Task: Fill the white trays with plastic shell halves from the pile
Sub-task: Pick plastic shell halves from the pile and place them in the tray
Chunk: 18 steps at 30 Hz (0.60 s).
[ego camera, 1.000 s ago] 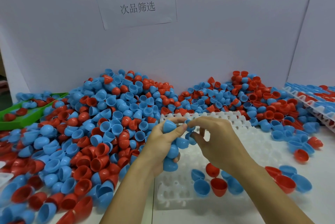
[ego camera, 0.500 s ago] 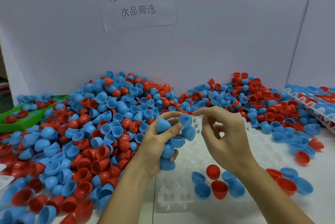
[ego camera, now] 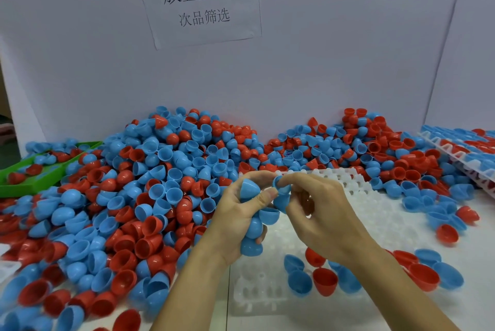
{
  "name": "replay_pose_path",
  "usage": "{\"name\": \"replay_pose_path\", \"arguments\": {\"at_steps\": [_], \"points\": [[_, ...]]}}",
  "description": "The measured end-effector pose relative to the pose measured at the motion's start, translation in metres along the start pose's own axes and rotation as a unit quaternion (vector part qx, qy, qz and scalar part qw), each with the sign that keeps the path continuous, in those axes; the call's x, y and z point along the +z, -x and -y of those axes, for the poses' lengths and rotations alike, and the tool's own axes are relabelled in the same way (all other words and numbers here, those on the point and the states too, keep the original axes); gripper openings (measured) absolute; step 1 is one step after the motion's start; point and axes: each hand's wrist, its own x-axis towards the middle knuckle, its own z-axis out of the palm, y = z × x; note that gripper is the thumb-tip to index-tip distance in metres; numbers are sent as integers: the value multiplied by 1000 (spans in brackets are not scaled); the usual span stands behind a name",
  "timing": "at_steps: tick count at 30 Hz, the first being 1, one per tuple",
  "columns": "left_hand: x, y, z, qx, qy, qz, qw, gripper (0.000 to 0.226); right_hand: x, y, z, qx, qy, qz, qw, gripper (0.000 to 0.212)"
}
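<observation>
here, left hand (ego camera: 235, 218) gripping blue shells (ego camera: 250, 226), right hand (ego camera: 318, 212) seemingly pinching one

Right hand (ego camera: 318, 212) back in at frame centre from its open, apart pose, fingertips (ego camera: 283, 182) now pinching a small blue plastic shell half (ego camera: 281, 188) atop the left hand's (ego camera: 235, 219) blue handful
</observation>
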Motion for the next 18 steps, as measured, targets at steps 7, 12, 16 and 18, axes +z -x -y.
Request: {"name": "replay_pose_path", "arguments": {"at_steps": [7, 12, 16, 18], "points": [[2, -3, -2, -31, 72, -56, 995, 16, -3, -4, 6, 53, -111, -25, 992, 39], [-1, -2, -2, -43, 204, -63, 976, 29, -3, -8, 8, 137, -150, -42, 978, 30], [-3, -2, 0, -47, 204, -47, 977, 28, -4, -8, 9, 182, -194, 12, 964, 14], [-3, -2, -1, -44, 142, -39, 988, 22, -5, -8, 11, 194, -215, 49, 956, 12]]}}
